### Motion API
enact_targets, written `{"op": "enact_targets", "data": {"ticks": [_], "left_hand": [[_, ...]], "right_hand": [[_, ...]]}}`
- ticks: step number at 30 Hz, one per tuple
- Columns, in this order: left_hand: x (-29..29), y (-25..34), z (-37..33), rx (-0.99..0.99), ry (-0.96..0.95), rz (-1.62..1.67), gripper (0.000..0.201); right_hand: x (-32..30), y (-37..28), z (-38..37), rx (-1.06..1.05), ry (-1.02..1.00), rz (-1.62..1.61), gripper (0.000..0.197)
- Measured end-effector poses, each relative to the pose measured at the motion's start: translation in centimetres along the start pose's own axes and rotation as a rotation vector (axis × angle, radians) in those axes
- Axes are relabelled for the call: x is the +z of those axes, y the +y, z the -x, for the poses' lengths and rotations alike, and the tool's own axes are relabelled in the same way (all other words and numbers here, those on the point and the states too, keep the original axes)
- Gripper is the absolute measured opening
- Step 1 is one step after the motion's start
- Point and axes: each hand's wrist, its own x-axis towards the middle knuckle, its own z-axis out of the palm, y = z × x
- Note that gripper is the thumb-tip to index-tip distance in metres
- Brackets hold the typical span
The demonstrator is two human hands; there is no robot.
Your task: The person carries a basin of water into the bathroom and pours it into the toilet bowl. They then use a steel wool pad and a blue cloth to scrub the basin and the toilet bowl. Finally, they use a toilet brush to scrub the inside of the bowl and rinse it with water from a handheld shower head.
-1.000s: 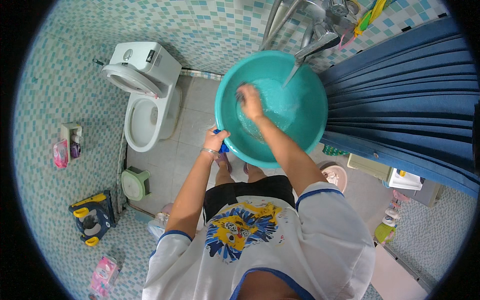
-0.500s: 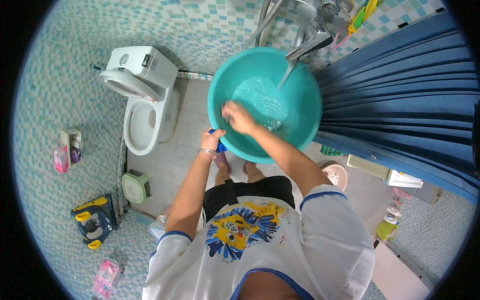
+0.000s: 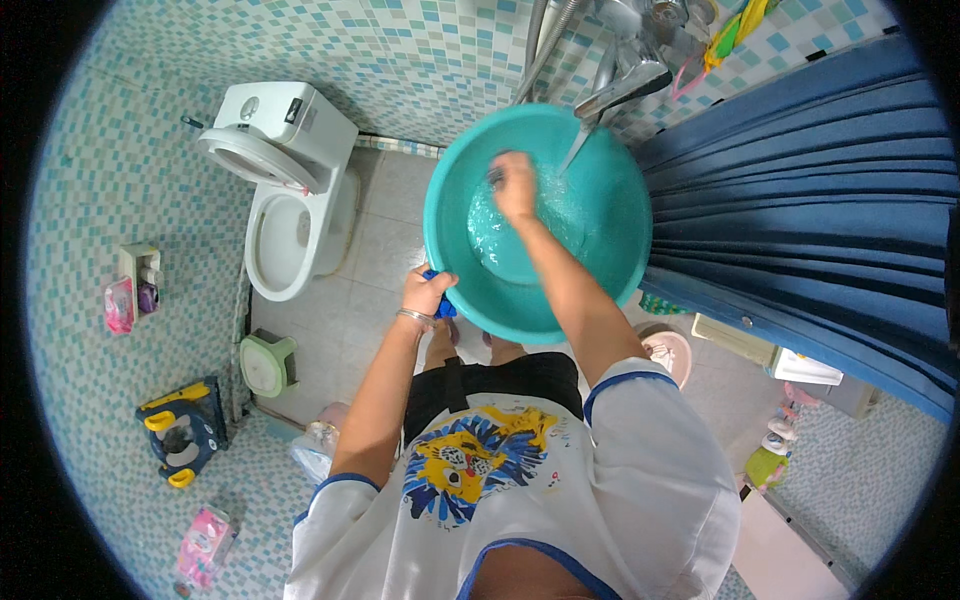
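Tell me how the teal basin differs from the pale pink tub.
The teal basin looks much larger than the pale pink tub. The teal basin takes running water from the faucet; the pale pink tub holds whitish items, too small to identify. The right hand is inside the teal basin; no hand touches the pale pink tub. Both are round and open-topped.

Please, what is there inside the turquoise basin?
Inside the turquoise basin are water, a stream from the tap, and the right hand with a dark item, too blurred to name. Whatever lies beneath the hand and forearm is covered.
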Motion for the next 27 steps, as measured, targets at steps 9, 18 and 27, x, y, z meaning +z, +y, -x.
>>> {"op": "enact_targets", "data": {"ticks": [9,18,27], "left_hand": [[-2.3,0.2,0.1,-0.008,0.014,-0.095,0.011],[-2.2,0.3,0.1,0.043,0.142,-0.021,0.013],[-8.8,-2.8,2.0,-0.083,0.381,-0.097,0.010]], "right_hand": [[-3.5,-0.4,-1.9,0.128,0.107,0.068,0.022],[0.4,-6.7,10.5,-0.174,-0.605,-0.304,0.020],[-6.8,2.1,10.5,0.201,-0.496,-0.153,0.021]]}}
